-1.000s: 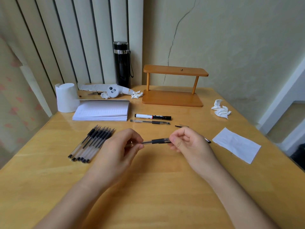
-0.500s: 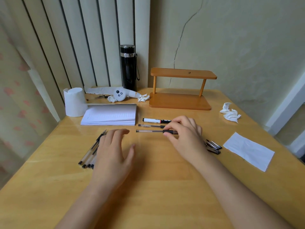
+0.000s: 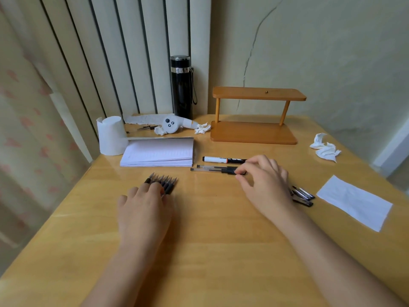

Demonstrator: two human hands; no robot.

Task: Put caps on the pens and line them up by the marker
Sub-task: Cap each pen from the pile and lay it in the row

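A black-and-white marker (image 3: 223,160) lies across the table (image 3: 210,251). Just in front of it lie two capped pens, parallel to it: one (image 3: 211,166) next to the marker, the other (image 3: 208,170) nearer me. My right hand (image 3: 264,187) hovers at the cap end of the nearer pen, index fingertip touching it, thumb slightly apart. A row of several uncapped pens (image 3: 164,181) lies at the left with tips pointing away; my left hand (image 3: 143,209) rests flat over their barrels. Several loose black caps (image 3: 303,196) lie to the right of my right hand.
A notebook (image 3: 158,152), a paper roll (image 3: 110,135), a white controller (image 3: 170,125) and a black flask (image 3: 181,87) sit at the back left. A wooden shelf (image 3: 254,131) stands behind the marker. Crumpled tissue (image 3: 325,149) and a paper sheet (image 3: 354,202) lie right.
My right hand carried the capped pen away from my left hand and laid it beside the other pen by the marker. My left hand moved onto the uncapped pens.
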